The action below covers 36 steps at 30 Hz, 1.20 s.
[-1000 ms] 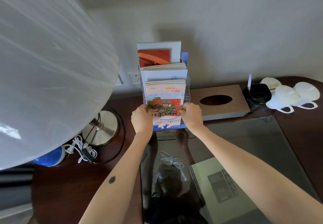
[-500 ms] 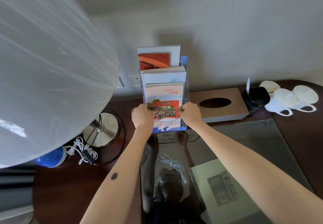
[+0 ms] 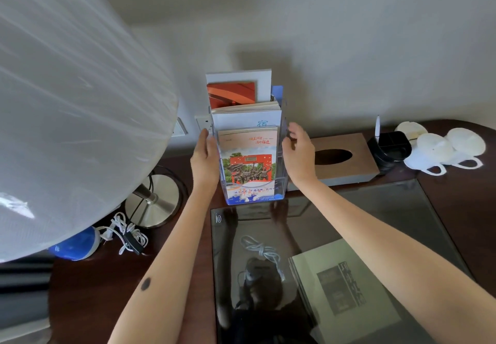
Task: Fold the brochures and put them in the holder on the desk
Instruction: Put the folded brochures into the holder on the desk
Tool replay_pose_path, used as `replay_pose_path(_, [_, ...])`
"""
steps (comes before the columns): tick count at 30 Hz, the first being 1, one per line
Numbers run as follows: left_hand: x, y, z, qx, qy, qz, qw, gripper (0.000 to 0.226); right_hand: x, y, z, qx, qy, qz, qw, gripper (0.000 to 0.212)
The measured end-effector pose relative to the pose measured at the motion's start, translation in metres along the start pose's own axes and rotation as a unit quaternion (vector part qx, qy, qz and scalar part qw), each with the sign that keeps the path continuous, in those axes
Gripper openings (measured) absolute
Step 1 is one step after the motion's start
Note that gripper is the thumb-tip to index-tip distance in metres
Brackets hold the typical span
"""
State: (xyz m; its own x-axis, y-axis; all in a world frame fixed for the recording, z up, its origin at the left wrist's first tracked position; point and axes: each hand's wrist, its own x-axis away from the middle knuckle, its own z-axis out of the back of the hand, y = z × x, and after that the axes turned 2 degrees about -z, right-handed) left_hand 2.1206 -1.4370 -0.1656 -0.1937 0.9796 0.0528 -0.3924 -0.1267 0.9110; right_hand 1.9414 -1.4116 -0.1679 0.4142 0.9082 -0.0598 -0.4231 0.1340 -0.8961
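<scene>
- While the holder [image 3: 281, 174] is flanked on either side, I read the step as squaring up and seating the front brochure [image 3: 248, 161]. It stands upright in the lowest, nearest pocket of the clear holder, at the back of the surface [image 3: 88, 290] by the wall.
- On the left hand [image 3: 205, 155] the grip is spread, fingers straight, palm turned to the holder's left wall. It is touching that wall or just beside it; I cannot tell which.
- On the right hand [image 3: 299, 153] the grip is also spread, fingers loosely bent and holding nothing, just beside the right wall with a sliver of gap showing.
- Behind the front brochure, a white stack [image 3: 247, 119] fills the middle pocket and a red-and-white brochure [image 3: 233, 94] stands in the rear pocket, each higher than the one ahead.
- To do this well I would bring both palms in flat and together, so the holder is steadied rather than shoved sideways. A one-sided push would likely skate it toward the tissue box [image 3: 346, 155] on its right.
- I would check that the brochure's bottom edge sits on the pocket floor and its top edge runs level. From my view it looks level and fully down.
- Pressure should be light, since I expect clear plastic walls to flex, and squeezing could bow the folded paper.
- A grey booklet [image 3: 343, 290] lies flat on the glass pad [image 3: 375, 222] nearer to me. Whether it is another brochure to fold, I cannot say.
</scene>
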Motion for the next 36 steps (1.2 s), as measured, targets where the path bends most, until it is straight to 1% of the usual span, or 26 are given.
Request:
replay_pose_path(2, [-0.001,0.010,-0.011,0.061,-0.017,0.004,0.998,0.045,-0.005,-0.005,-0.003,-0.036,-0.041,0.014,0.998,0.033])
replay_pose_path(4, [-0.003,0.018,-0.019,0.099,-0.020,0.019,0.995,0.047,-0.006,-0.006,-0.008,-0.050,-0.077,0.038,0.995,0.033])
replay_pose_path(7, [-0.008,0.021,-0.024,0.130,-0.014,0.047,0.990,0.046,-0.008,-0.005,-0.015,-0.066,-0.078,0.012,0.995,0.039])
replay_pose_path(11, [-0.010,0.017,-0.023,0.120,-0.010,0.048,0.992,0.043,-0.010,0.000,-0.018,-0.072,-0.057,-0.013,0.996,0.039])
replay_pose_path(16, [-0.011,0.014,-0.024,0.081,0.002,0.032,0.996,0.043,-0.012,-0.001,-0.015,-0.055,-0.053,-0.006,0.997,0.037])
replay_pose_path(20, [-0.012,0.015,-0.024,0.052,0.007,0.007,0.999,0.042,-0.018,-0.003,-0.010,-0.023,-0.065,0.015,0.997,0.028])
replay_pose_path(21, [-0.013,0.015,-0.024,0.052,0.011,0.003,0.999,0.042,-0.021,-0.004,-0.008,-0.017,-0.060,0.019,0.998,0.025])
replay_pose_path(23, [-0.015,0.018,-0.025,0.060,0.026,0.007,0.998,0.047,-0.027,-0.010,-0.004,-0.023,-0.021,0.014,0.999,0.023])
replay_pose_path(25, [-0.021,0.023,-0.026,0.079,0.027,0.014,0.996,0.053,-0.033,-0.018,-0.001,-0.034,0.002,0.007,0.999,0.029])
replay_pose_path(27, [-0.030,0.030,-0.028,0.096,0.012,0.018,0.995,0.054,-0.036,-0.024,-0.001,-0.023,-0.017,0.009,1.000,0.038])
replay_pose_path(28, [-0.034,0.032,-0.028,0.106,0.005,0.024,0.994,0.053,-0.038,-0.025,-0.002,-0.021,-0.034,0.012,0.999,0.037])
replay_pose_path(31, [-0.042,0.035,-0.029,0.135,0.004,0.043,0.990,0.050,-0.040,-0.025,-0.004,-0.030,-0.074,0.014,0.997,0.025])
replay_pose_path(36, [-0.041,0.031,-0.027,0.127,0.016,0.011,0.992,0.041,-0.038,-0.028,-0.004,-0.030,-0.078,0.028,0.996,0.031])
